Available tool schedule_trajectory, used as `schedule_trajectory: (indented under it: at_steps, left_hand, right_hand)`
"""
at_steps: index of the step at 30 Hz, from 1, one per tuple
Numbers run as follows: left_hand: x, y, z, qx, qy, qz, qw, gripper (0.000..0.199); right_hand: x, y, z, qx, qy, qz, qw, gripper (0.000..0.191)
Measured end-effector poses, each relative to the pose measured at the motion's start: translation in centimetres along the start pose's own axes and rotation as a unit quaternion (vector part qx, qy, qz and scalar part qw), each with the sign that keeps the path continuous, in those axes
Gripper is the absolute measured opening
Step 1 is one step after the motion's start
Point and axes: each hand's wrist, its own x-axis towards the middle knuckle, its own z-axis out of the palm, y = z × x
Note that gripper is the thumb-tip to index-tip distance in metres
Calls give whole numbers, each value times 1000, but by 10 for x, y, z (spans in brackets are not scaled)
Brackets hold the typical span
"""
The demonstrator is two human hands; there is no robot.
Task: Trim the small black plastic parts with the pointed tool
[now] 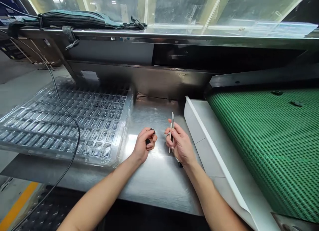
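My left hand [144, 143] is closed around small black parts [148, 141], partly hidden by the fingers; one bit shows at the fingertips and another lower in the palm. Across a short gap, my right hand [180, 143] grips a slim utility knife [172, 124] upright, its blade pointing up and away from me. A small dark piece [180, 164] shows just under the right wrist; whether it is held or lies on the table I cannot tell. Both hands are over the bare metal table [154, 184].
Stacked clear plastic trays [74, 124] with many pockets fill the left side, a black cable [78, 134] hanging before them. At right, a white trough [211, 144] borders a green conveyor belt [269, 138] carrying small dark parts [296, 104]. A metal shelf [174, 40] crosses the back.
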Motion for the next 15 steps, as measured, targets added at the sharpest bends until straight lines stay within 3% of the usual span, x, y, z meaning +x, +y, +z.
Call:
schedule_trajectory:
  at_steps: [10, 15]
  left_hand:
    - [0, 0, -2, -3, 10, -4, 1000, 43]
    - [2, 1, 0, -97, 60, -18, 993, 38]
  right_hand:
    - [-6, -3, 5, -48, -44, -37, 997, 63]
    - [-13, 6, 6, -140, -27, -73, 987, 57]
